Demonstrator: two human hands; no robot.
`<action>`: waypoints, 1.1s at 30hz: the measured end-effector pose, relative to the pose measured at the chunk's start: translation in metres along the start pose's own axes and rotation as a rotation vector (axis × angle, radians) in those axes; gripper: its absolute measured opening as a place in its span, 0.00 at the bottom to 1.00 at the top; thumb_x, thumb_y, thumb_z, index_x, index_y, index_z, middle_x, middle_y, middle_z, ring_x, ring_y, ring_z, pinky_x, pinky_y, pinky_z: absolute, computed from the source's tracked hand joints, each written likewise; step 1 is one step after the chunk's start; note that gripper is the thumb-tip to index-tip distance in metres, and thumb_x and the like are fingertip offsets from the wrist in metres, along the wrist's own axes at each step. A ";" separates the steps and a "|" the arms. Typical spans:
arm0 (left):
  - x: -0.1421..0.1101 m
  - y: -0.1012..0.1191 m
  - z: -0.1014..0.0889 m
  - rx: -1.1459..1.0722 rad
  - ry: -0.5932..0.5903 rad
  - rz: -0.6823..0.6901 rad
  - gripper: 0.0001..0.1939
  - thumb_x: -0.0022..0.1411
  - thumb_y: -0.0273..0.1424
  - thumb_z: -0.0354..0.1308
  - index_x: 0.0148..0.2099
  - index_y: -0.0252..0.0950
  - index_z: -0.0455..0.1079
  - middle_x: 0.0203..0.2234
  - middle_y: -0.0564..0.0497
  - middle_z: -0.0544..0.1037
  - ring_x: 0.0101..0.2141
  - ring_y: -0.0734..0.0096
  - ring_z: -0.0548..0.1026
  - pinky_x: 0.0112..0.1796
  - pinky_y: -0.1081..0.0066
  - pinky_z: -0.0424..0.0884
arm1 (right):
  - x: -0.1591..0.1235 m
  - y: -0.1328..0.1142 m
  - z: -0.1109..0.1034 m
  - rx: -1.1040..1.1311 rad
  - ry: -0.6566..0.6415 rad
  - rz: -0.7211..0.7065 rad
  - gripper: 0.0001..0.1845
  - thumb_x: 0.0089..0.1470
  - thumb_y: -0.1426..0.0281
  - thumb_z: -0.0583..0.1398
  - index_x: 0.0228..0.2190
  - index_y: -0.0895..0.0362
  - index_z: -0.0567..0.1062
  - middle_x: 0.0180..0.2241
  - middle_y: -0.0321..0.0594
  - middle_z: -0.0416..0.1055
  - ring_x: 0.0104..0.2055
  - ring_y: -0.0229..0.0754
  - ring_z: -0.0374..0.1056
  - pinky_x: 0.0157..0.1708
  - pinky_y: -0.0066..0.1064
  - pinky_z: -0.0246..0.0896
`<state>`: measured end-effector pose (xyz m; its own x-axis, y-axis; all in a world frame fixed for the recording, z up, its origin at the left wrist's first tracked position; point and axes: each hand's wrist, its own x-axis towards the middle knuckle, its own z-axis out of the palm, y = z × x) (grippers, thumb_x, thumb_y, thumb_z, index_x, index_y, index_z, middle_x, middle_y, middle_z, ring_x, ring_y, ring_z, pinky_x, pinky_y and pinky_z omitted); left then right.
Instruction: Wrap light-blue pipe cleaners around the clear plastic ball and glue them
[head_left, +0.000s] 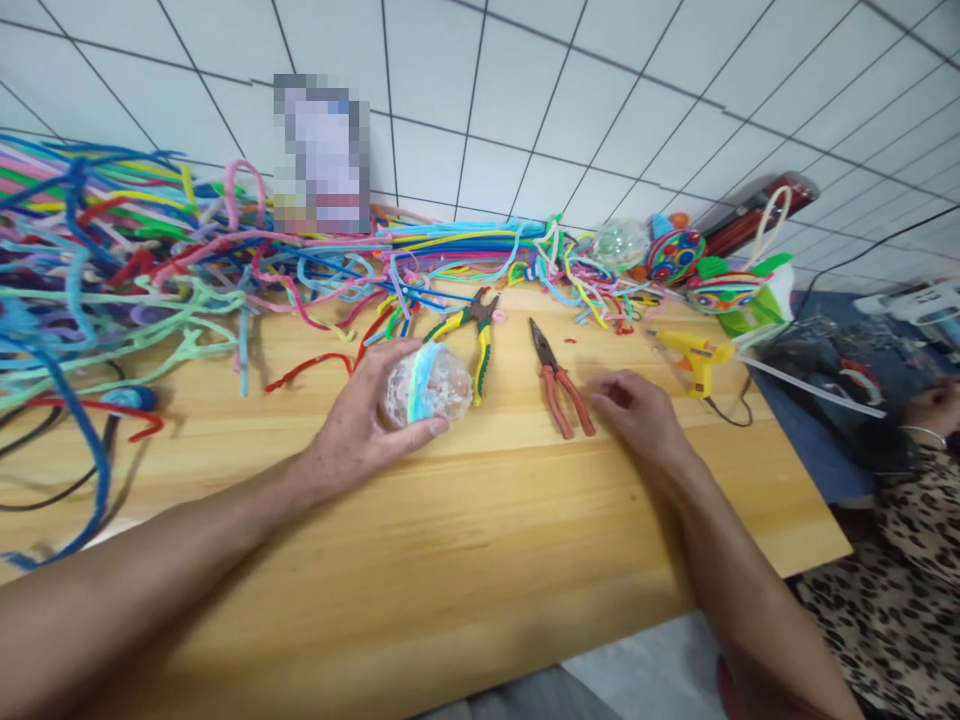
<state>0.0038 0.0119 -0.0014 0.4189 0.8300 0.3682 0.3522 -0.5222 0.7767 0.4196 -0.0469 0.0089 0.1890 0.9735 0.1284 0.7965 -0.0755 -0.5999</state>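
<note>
You face a white tiled wall [562, 110], a black cable [874, 238] crossing before it at right; beyond the counter [480, 560], on your right, is a person [919, 515] in leopard print.

A pale wooden table [480, 540] with a striped grain fills the middle of the frame. A tangled heap of multicoloured fuzzy pipe cleaners [112, 260] covers its upper left. Near the centre lie metal pliers with yellow-and-green handles [482, 350]; right of these lie metal pliers with salmon-red handles [556, 385]. A yellow plastic glue gun [699, 360] sits towards the right, its black cord [731, 415] curling below.
</note>
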 end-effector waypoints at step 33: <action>-0.005 -0.009 0.004 -0.045 0.024 -0.023 0.42 0.65 0.51 0.71 0.74 0.47 0.59 0.68 0.42 0.70 0.66 0.45 0.74 0.69 0.42 0.71 | 0.014 0.037 -0.044 -0.285 -0.153 0.100 0.12 0.57 0.58 0.64 0.30 0.51 0.82 0.31 0.41 0.81 0.33 0.48 0.73 0.37 0.39 0.65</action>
<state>0.0023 0.0116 -0.0120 0.3912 0.8462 0.3619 0.3230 -0.4945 0.8069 0.4770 -0.0456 0.0226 0.2032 0.9777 -0.0525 0.9109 -0.2084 -0.3560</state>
